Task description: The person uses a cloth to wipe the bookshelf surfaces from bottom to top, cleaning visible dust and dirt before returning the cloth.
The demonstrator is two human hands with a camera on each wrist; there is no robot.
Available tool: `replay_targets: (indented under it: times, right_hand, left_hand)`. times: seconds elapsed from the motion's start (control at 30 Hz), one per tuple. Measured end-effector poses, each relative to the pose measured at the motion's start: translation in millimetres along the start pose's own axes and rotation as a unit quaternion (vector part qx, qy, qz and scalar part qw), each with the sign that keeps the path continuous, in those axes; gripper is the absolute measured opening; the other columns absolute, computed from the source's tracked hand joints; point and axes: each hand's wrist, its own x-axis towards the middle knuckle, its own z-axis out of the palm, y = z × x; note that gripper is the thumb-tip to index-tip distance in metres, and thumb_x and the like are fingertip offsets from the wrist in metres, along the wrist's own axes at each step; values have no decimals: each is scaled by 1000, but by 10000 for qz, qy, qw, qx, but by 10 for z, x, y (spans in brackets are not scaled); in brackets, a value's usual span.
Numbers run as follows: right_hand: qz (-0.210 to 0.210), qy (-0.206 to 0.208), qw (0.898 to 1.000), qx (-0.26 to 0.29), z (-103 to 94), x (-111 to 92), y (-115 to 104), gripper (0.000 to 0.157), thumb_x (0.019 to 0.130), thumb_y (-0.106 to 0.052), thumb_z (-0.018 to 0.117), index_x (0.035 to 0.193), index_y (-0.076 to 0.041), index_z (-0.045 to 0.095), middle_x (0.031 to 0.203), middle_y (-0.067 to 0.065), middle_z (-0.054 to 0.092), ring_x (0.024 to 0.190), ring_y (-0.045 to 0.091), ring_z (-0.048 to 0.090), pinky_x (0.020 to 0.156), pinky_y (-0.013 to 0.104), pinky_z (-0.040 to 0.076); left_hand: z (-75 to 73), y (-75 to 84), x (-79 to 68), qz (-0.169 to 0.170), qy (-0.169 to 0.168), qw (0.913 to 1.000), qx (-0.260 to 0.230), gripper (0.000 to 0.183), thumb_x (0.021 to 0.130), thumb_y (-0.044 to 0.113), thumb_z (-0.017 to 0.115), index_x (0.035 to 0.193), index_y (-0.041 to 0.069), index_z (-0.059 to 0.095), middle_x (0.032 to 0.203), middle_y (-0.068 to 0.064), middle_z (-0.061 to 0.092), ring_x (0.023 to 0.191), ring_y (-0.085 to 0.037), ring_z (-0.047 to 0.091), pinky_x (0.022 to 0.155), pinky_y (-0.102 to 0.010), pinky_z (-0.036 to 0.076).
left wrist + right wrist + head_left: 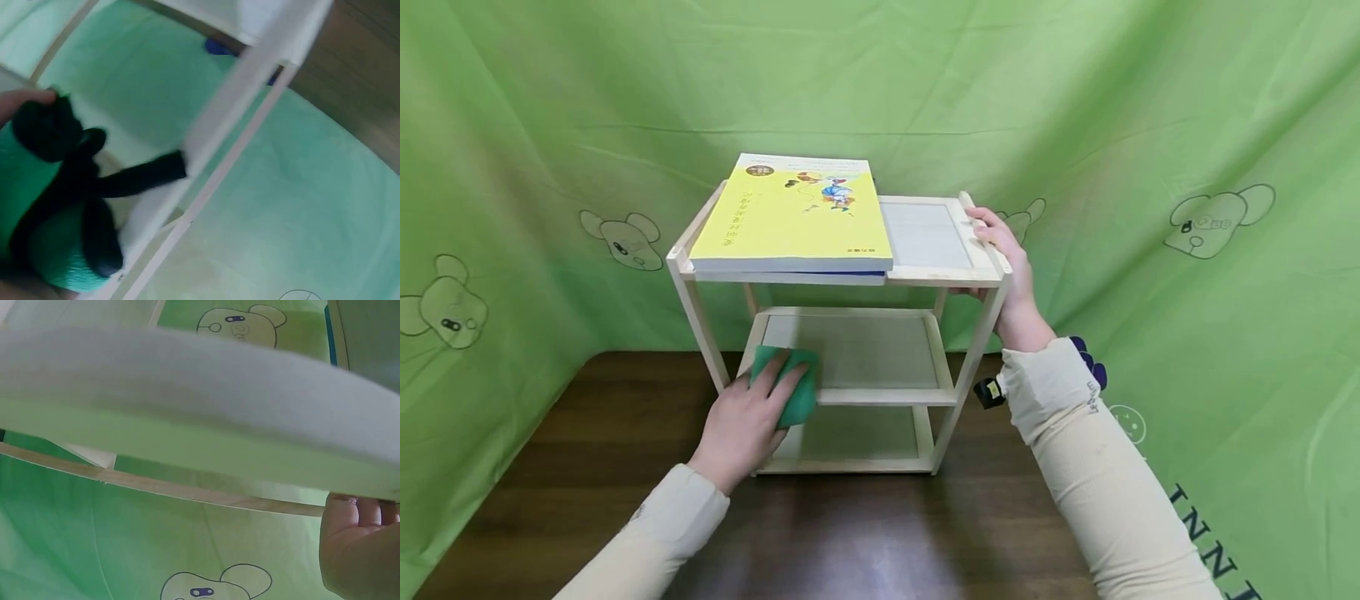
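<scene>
A pale wooden three-tier shelf (917, 398) stands in front of me. My left hand (741, 429) holds a green cloth (805, 392) at the left front of its middle tier, fingers spread over the cloth. In the left wrist view the cloth (62, 250) shows beside a shelf post, partly covered by a blurred black strap-like shape. My right hand (1011, 267) grips the right side rail of the top tier, some fingers above and some beneath. In the right wrist view its curled fingers (344, 515) are at the rail. A yellow book (790, 217) lies on the top tier.
Beneath the yellow book, other books show as a white and blue edge (850, 278). A green curtain (880, 83) printed with cartoon bear heads hangs behind and at both sides. The shelf stands on a dark wood floor (865, 542).
</scene>
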Motion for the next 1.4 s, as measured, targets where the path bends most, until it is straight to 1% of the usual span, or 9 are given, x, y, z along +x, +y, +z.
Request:
replay_targets:
  times: [0.13,0.23,0.33,0.47,0.73,0.97,1.1,1.23,1.4]
  right_hand:
    - [6,10,10000,16,-9,-9,0,33,90,-23,42,122,-21,51,133,6,39,93,20,48,51,26,46]
    - [-15,0,10000,47,-12,-9,0,33,91,-22,42,122,-20,51,131,7,40,86,18,51,50,26,46]
    - [-26,-6,10000,55,-10,-6,-3,33,90,-22,42,122,-20,51,130,8,40,83,17,52,49,26,46]
    - [-10,9,10000,83,-9,-4,-6,32,90,-22,42,121,-21,52,133,6,38,93,20,48,50,26,46]
    - [-26,-142,9997,204,-4,15,-19,31,89,-21,43,119,-20,52,135,7,36,99,24,44,47,27,46]
    - [-27,-191,9993,305,2,24,-22,33,90,-21,41,122,-18,49,131,8,38,90,23,48,45,27,46]
    - [-9,-133,9996,247,2,22,-14,32,90,-22,42,121,-19,50,132,8,38,92,22,47,47,28,46]
    - [4,-70,9998,179,0,19,-4,30,90,-23,43,119,-20,51,133,7,37,96,22,45,49,28,45]
    - [-22,-115,9997,203,3,26,6,30,90,-23,42,119,-20,51,131,7,38,94,21,46,47,27,45]
  left_hand:
    - [63,-19,8,268,369,9989,104,78,60,18,78,133,14,50,128,-13,53,86,-36,64,69,-43,54]
    - [116,2,7,311,715,9968,176,72,61,16,76,129,13,54,125,-12,56,80,-36,64,64,-41,54]
    - [155,31,8,293,1031,9939,256,68,60,14,75,126,14,57,121,-11,59,80,-35,64,63,-40,53]
    - [186,49,18,304,1258,9910,332,66,60,13,74,124,14,58,118,-10,61,81,-34,65,63,-39,53]
    - [202,71,38,260,1332,9900,385,62,63,13,72,123,14,59,118,-10,61,81,-34,65,63,-40,54]
    - [240,107,64,226,1489,9877,430,58,64,12,67,122,15,60,116,-10,62,85,-37,64,62,-43,54]
    - [254,110,63,209,1470,9878,461,59,63,13,68,122,16,60,117,-10,61,85,-36,65,61,-43,54]
    - [256,112,61,211,1421,9887,438,61,62,11,67,123,16,59,118,-10,61,89,-37,64,64,-43,54]
    - [260,145,61,177,1331,9902,387,64,61,9,67,124,16,58,119,-11,59,94,-37,63,67,-44,54]
